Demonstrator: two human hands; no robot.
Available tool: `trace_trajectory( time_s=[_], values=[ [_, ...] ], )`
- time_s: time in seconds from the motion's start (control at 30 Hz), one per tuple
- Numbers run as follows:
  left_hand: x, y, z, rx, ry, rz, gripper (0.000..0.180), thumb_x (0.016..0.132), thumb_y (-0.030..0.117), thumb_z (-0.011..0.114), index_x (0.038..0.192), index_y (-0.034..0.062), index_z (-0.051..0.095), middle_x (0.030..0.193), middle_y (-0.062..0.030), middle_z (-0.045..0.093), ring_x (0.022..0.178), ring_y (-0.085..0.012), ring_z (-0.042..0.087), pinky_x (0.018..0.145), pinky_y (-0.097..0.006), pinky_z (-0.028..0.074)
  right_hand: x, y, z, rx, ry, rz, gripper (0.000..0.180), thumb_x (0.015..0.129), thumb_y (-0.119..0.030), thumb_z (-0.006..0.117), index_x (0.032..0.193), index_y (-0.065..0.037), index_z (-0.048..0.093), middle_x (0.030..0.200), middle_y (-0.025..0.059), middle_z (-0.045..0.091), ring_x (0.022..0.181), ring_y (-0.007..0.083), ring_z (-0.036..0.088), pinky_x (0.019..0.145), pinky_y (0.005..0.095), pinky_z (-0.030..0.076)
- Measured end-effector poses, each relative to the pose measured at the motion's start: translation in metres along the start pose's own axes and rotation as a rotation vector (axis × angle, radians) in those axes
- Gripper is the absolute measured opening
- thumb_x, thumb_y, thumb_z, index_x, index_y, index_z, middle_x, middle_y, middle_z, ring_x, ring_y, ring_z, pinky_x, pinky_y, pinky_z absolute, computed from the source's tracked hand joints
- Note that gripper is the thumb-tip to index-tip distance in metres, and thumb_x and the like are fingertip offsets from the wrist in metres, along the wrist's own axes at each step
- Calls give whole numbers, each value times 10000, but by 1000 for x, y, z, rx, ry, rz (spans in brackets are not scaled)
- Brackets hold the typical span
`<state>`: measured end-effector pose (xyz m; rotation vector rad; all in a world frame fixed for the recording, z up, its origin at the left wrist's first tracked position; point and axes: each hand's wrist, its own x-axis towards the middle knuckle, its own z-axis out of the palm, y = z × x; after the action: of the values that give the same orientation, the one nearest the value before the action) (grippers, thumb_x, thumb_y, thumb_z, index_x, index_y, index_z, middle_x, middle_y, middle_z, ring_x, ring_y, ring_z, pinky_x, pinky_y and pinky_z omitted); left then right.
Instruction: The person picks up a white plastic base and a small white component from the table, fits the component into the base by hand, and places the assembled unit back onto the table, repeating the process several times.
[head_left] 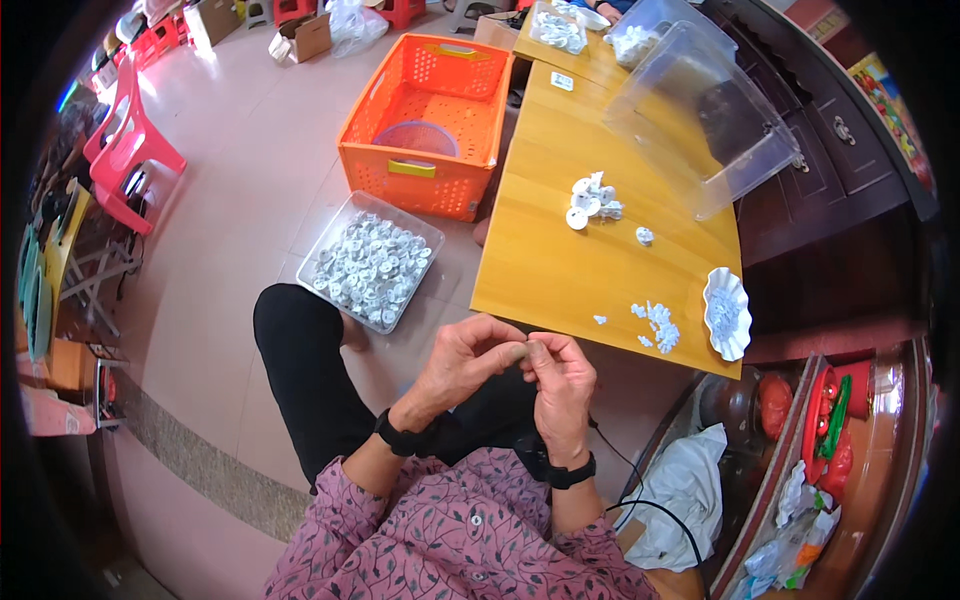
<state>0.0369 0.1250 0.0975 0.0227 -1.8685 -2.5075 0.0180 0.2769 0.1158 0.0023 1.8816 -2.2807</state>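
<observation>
White plastic, a tiny piece [522,349], sits pinched where the left hand [466,362] and right hand [560,385] meet, each grip closed on it above the lap. Beyond, loose white parts [594,199] lie unassembled on the desk [560,260]; the clear tray [371,262] on the floor looks nearly full.

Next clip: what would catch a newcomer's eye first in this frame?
The bright orange plastic crate on the floor at top centre, with a clear plastic tray of small white parts just below it. At centre, the left hand and right hand meet fingertip to fingertip over something too small to identify, beside the yellow wooden table.
</observation>
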Motion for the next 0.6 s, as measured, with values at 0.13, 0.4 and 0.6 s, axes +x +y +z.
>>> trace_trajectory(
  time_s=[0.13, 0.4, 0.6],
  values=[
    [2, 2, 7, 10, -11, -43, 149, 943, 122, 656, 1006, -12, 672, 843, -17, 662, 715, -59, 597, 632, -205, 500, -2, -1, -1, 5, 16, -3, 128, 934, -101, 661, 1011, 1, 653, 846, 14, 648, 711, 63, 585, 620, 188, 454],
    [14, 0, 19, 115, -43, -64, 178, 967, 169, 628, 938, -4, 657, 764, -3, 632, 659, -50, 579, 576, -202, 480, -3, -10, -13, -183, 77, -31, 127, 954, -114, 632, 1012, -2, 646, 859, -1, 644, 708, 44, 581, 620, 187, 466],
    [36, 13, 30, 222, -145, -62, 203, 957, 205, 643, 919, 7, 661, 728, 11, 606, 648, -46, 561, 556, -200, 463, 7, -15, -26, -284, 78, -91, 126, 958, -114, 609, 1006, 2, 617, 837, 21, 640, 703, 77, 599, 615, 218, 481]
  ],
)
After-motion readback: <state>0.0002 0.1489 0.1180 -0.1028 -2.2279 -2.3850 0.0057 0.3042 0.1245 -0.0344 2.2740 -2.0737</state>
